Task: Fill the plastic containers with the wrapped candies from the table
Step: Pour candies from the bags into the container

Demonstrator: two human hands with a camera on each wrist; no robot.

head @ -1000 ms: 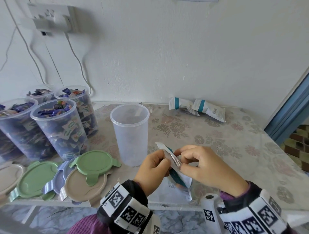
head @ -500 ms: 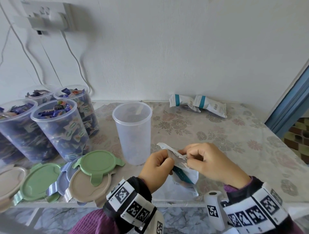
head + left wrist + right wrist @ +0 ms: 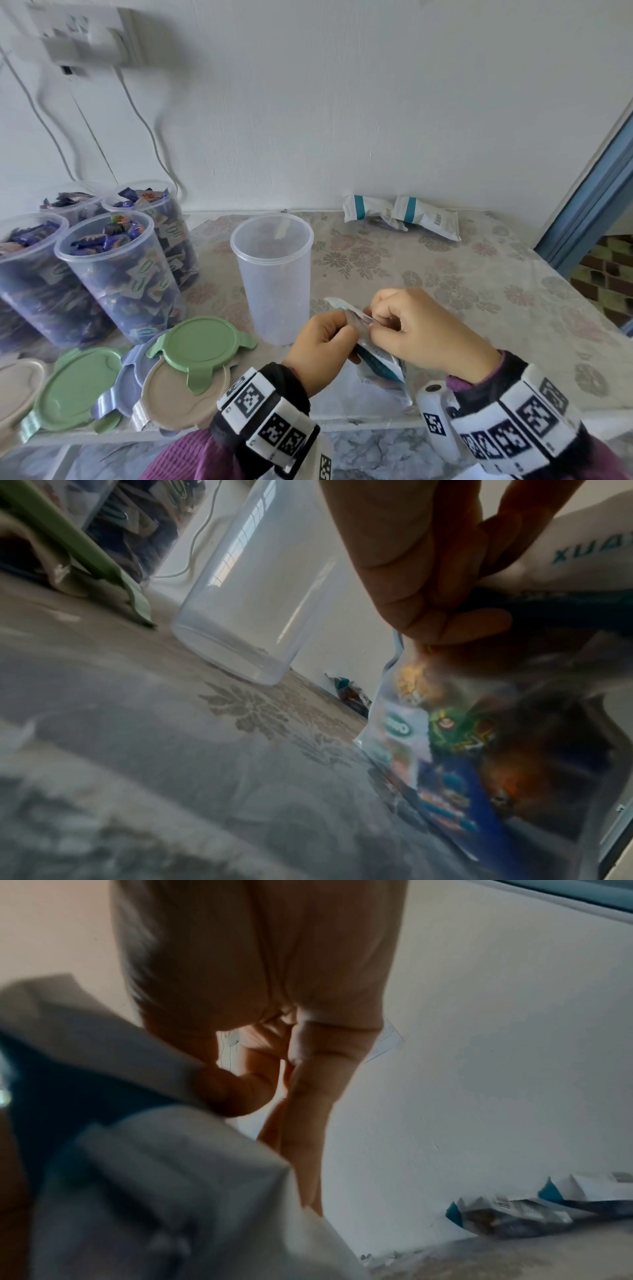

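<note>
Both hands hold a white and teal candy bag (image 3: 376, 363) upright on the table's front edge. My left hand (image 3: 325, 346) pinches the bag's top strip from the left, and my right hand (image 3: 418, 329) pinches it from the right. Through the bag's clear side (image 3: 445, 750) the left wrist view shows colourful wrapped candies. The right wrist view shows the bag (image 3: 120, 1123) close up with my fingers (image 3: 232, 1091) curled on its top. An empty clear container (image 3: 272, 274) stands just left of my hands, also low in the left wrist view as the clear container (image 3: 253, 588).
Several candy-filled containers (image 3: 116, 274) stand at the left. Green, beige and blue lids (image 3: 202, 346) lie in front of them. Two more sealed bags (image 3: 400, 212) lie at the back by the wall. The floral tablecloth (image 3: 479, 291) covers the table; a blue door frame (image 3: 589, 198) is at right.
The hands with the bag have lowered a little and stayed pinched on its top strip. The view has shifted slightly; nothing else moved.
</note>
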